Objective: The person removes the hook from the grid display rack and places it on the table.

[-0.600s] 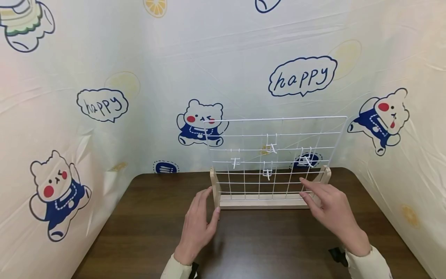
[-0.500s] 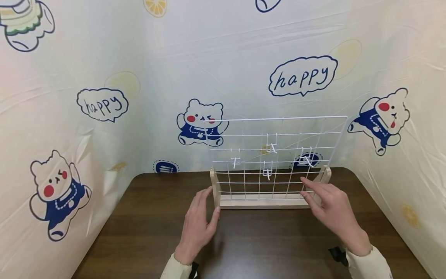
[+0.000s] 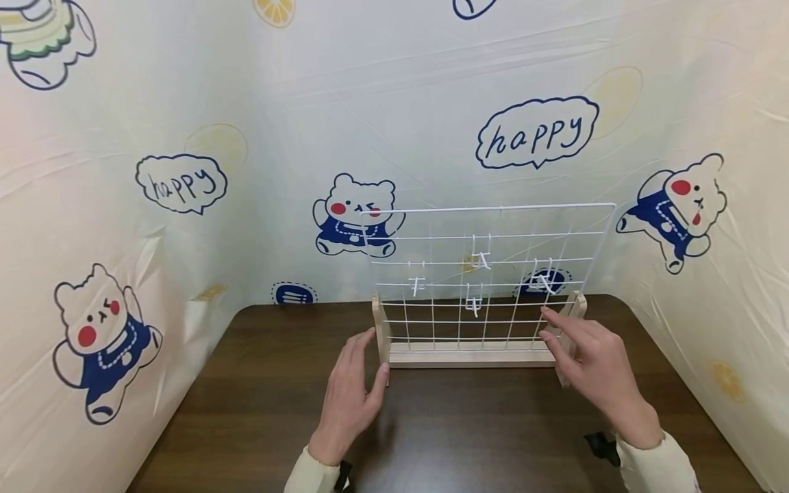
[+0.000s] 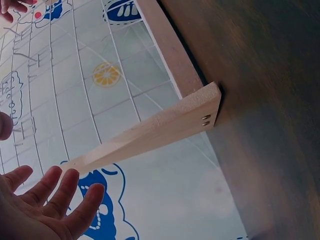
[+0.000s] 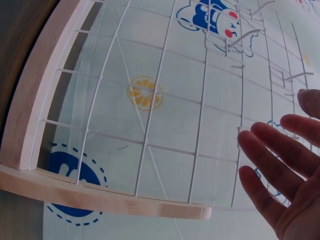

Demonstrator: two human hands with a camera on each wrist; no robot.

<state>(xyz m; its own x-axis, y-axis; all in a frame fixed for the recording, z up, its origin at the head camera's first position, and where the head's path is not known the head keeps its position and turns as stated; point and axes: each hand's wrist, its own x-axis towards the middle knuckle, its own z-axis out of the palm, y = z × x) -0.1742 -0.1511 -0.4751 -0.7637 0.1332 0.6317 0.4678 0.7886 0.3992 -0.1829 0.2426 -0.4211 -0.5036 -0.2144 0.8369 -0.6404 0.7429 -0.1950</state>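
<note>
A white wire grid rack (image 3: 493,207) stands upright on a pale wooden base (image 3: 462,361). Several white hooks (image 3: 481,259) hang on its wires. Beside the left wooden side piece (image 4: 150,130) is my left hand (image 3: 351,394), its fingers extended and holding nothing. My right hand (image 3: 600,370) is at the rack's lower right, partly covering the right side piece (image 5: 100,195) in the head view. In the right wrist view, that hand's fingers (image 5: 270,150) are spread and relaxed near the grid, with nothing in them.
The rack stands on a dark brown wooden table (image 3: 277,411), near its back edge. A pale curtain (image 3: 419,89) printed with bears, fruit slices and "happy" bubbles surrounds the table at the back and both sides.
My right hand has shifted slightly right, uncovering more of the base's right end. The left hand and the rack stay where they were.
</note>
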